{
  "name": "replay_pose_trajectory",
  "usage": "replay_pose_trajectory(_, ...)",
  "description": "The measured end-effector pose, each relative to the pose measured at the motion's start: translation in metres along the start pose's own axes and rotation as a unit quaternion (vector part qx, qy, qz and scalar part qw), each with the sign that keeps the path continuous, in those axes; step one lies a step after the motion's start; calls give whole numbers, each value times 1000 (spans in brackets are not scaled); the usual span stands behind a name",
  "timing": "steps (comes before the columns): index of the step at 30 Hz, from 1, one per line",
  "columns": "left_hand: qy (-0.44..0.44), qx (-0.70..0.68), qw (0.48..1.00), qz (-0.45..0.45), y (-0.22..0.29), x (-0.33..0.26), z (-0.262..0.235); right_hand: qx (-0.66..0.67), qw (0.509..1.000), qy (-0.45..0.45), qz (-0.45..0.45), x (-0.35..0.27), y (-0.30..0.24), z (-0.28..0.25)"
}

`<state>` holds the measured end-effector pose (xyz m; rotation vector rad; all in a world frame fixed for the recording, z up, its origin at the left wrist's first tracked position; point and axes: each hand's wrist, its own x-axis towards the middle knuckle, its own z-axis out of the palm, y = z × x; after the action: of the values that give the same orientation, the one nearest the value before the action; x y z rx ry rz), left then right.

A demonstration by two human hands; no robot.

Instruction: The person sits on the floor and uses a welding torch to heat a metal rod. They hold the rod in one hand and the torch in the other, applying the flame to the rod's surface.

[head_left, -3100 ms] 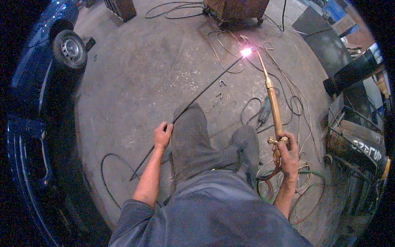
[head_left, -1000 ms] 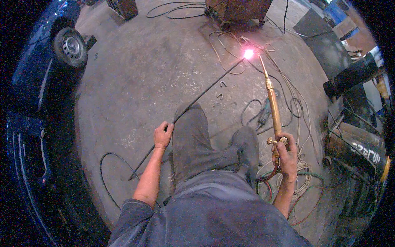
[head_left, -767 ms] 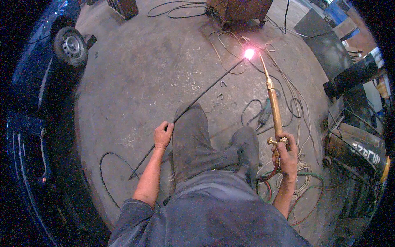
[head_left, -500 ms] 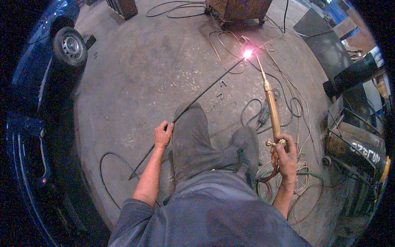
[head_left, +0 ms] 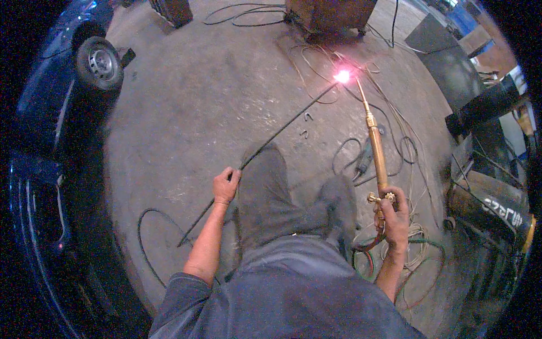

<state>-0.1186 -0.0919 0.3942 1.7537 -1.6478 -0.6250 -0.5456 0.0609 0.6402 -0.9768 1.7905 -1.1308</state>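
My left hand (head_left: 225, 186) is closed round a long dark metal rod (head_left: 291, 121), which slants from the lower left up to the far right across my left knee. A bright pink-white glow (head_left: 342, 75) hides the rod's far end. In my right hand (head_left: 394, 217) is a brass gas torch (head_left: 375, 150), gripped at its valve end. Its thin tip points away from me and ends close beside the glow. Red and green hoses (head_left: 367, 248) run down from the torch's near end. Two small bent metal hooks (head_left: 306, 125) lie on the floor right of the rod.
An angle grinder (head_left: 364, 161) and tangled cables lie on the concrete floor (head_left: 180, 113) to the right. A rusty wheeled metal box (head_left: 330, 16) stands at the back. A dark blue car (head_left: 42, 113) is at the left, and a dark cylinder (head_left: 480, 195) lies at the right.
The picture has shifted very slightly, with the floor and surroundings a little to the right. Both hands keep their grips, and the glow stays at the rod's far end.
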Motion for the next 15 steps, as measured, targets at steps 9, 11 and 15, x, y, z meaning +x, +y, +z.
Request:
replay_pose_trajectory(9,-4,-12,1000,-16,-17,4,0,-1,999,32,-3,4,18,5)
replay_pose_trajectory(11,-25,-13,999,-36,-9,1,-1,6,1000,26,2,2,11,3)
replay_pose_trajectory(15,-17,-4,999,-28,-8,2,1,27,999,13,30,4,20,-2)
